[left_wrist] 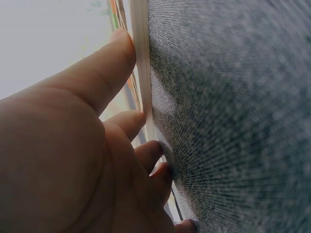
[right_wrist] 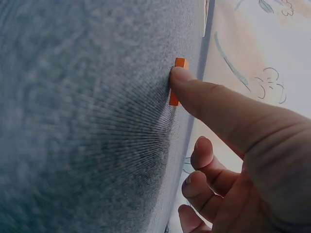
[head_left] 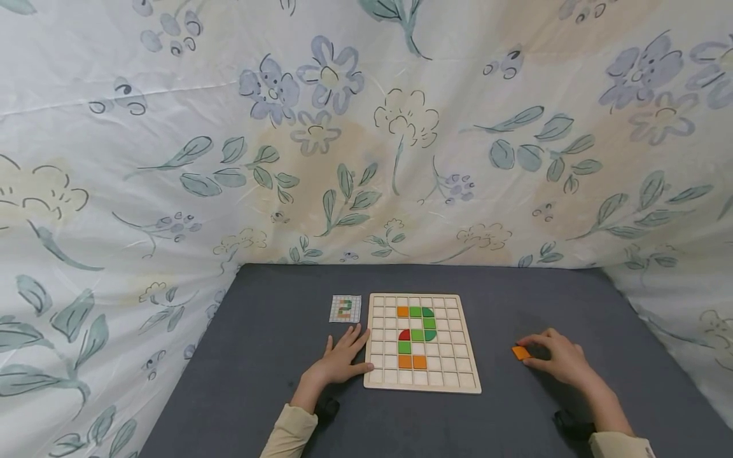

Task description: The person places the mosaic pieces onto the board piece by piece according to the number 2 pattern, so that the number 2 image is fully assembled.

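A wooden grid board lies in the middle of the grey table, with orange, green and red tiles set in some of its squares. My left hand rests at the board's left edge, fingers spread, thumb and a fingertip touching the rim; the left wrist view shows the thumb against the wooden side. Off to the right of the board, my right hand pinches an orange square tile between thumb and index finger. In the right wrist view the tile is close over the table, the other fingers curled behind.
A small card printed with a coloured tile pattern on a grid lies at the board's upper left. The dark grey table is bordered at the back and sides by a floral cloth.
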The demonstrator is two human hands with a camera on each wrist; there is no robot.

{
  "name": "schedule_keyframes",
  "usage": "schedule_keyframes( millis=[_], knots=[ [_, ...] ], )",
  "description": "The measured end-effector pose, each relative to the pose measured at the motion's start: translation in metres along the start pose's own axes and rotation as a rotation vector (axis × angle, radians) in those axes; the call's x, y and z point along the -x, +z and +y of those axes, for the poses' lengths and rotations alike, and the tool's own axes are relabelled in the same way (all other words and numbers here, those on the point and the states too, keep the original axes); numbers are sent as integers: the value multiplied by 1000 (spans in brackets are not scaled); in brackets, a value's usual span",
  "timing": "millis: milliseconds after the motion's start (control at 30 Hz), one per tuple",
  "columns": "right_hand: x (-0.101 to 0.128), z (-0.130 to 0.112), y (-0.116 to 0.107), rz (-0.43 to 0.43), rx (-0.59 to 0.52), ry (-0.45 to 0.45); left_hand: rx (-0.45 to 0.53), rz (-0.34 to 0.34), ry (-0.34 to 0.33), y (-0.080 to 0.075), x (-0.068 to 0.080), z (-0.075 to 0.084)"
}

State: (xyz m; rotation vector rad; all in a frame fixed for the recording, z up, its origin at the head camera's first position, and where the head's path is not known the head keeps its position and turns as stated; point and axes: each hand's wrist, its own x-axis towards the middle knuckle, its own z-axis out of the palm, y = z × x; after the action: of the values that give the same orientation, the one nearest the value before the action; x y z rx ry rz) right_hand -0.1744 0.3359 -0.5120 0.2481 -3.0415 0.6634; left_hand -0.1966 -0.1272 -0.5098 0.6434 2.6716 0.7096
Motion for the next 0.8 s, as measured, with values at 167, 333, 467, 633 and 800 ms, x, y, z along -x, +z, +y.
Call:
schedule_keyframes(
  millis=[167,333,467,633,800],
  knots=[
    [0,0,0,-4,-5,9,3,-3,4,0,0,-1],
    [0,-1,1,15,-1,3,-3,-2,5,0,0,-1],
    [-1,-2,4,42,9,3,-1,-3,5,0,0,-1],
    [-3,-4,8,60,28,6,-6,-3,4,0,1,-1],
    [-5,-10,10,74,55,-7,-4,-3,-1,0,1,-1]
  ],
)
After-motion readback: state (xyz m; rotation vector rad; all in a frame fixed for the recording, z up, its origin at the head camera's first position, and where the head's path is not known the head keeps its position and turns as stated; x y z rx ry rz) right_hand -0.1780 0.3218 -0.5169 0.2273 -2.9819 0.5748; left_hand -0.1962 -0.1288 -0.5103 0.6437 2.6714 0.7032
